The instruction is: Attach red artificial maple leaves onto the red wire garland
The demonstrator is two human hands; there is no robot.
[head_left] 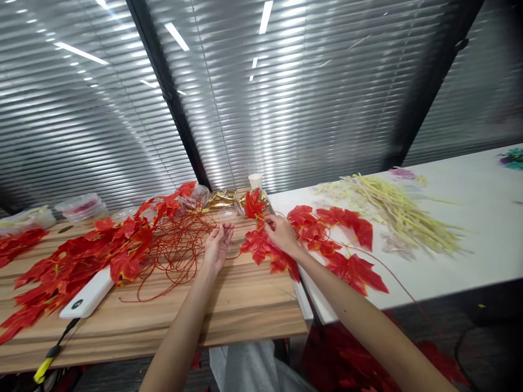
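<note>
Loose red cord (180,247) lies in a tangled heap on the wooden table, just left of my left hand (218,245). That hand is closed, its fingertips pinching a strand that runs right toward the leaves. My right hand (281,234) pinches the yellowish stem of an artificial red maple leaf (254,203), beside the strand. Another red leaf (257,245) hangs just below those fingers. Further red maple leaves (312,231) are strung along the cord to the right, over the seam between the tables. The exact grip of the right fingertips is partly hidden.
A pile of red leaves (81,261) covers the table's left, beside a white power bank (87,294) with a cable. Plastic containers (81,207), gold foil packaging (223,199) and a paper cup (255,181) stand behind. Yellow stems (402,212) lie on the white table (486,218).
</note>
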